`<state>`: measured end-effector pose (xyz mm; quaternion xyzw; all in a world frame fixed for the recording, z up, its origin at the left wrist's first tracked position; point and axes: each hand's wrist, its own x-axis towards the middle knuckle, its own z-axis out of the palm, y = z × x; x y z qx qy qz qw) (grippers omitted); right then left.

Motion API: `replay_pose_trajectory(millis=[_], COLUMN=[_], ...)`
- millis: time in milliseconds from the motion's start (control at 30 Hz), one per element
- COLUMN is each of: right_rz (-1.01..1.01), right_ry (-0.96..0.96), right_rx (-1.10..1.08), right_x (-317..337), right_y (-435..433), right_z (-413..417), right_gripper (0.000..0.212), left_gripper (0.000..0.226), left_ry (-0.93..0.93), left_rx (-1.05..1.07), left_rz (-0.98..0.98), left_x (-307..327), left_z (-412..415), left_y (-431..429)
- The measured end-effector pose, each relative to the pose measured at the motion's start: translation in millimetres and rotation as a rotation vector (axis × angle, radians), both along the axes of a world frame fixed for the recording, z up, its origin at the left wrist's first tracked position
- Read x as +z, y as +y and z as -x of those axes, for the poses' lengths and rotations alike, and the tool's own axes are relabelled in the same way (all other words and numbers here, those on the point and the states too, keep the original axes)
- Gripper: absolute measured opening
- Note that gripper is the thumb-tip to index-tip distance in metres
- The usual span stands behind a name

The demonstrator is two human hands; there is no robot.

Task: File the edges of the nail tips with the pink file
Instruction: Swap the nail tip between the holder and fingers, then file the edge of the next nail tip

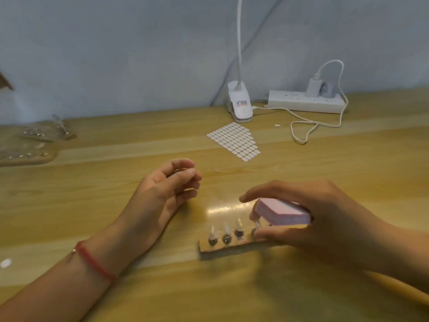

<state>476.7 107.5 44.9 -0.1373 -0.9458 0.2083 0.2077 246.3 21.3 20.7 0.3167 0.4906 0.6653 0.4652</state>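
A pink block-shaped file (282, 211) is gripped in my right hand (308, 214), thumb below and fingers over its top. Its near corner sits at the rightmost of several clear nail tips (226, 228) that stand upright on dark mounts in a wooden strip holder (229, 248). That rightmost tip is partly hidden by my thumb and the file. My left hand (167, 189) rests on the table to the left of the holder, palm turned inward, fingers loosely curled, holding nothing.
A sheet of white oval stickers (235, 140) lies beyond the hands. A white clip lamp (240, 105), a power strip (304, 102) and a looping white cable (308, 126) sit at the back. Trays with small parts (34, 140) are at far left.
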Motion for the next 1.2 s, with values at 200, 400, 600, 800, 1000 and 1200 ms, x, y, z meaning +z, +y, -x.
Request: replay_pose_trajectory(millis=[200,400,600,800,1000,1200], right_rz=[0.029,-0.008,0.002,-0.003,-0.102,-0.106], right_ry=[0.005,0.189,0.226,0.26,0.084,0.145], right_rx=[0.037,-0.005,0.008,0.018,-0.185,-0.124], right_x=[10.1,22.8,20.7,20.4,1.9,-25.4], right_y=[-4.4,-5.3,-2.6,7.9,45.7,57.9], right_z=[-2.4,5.3,38.7,60.9,50.4,53.1], right_gripper=[0.057,0.048,0.048,0.051,0.041,0.028], left_gripper=[0.019,0.02,0.042,0.036,0.016,0.023], left_ry=[-0.002,0.29,0.814,0.68,0.473,0.527], left_rx=[-0.002,0.075,-0.014,0.042,0.031,0.187], left_rz=[-0.005,-0.128,-0.09,-0.034,-0.048,0.007], left_x=[0.7,0.5,4.0,1.1,-0.3,-0.8], left_z=[-0.5,-5.7,-12.1,-8.5,-6.7,-3.1], left_y=[-0.7,-8.8,-18.2,-13.1,-7.2,-2.9])
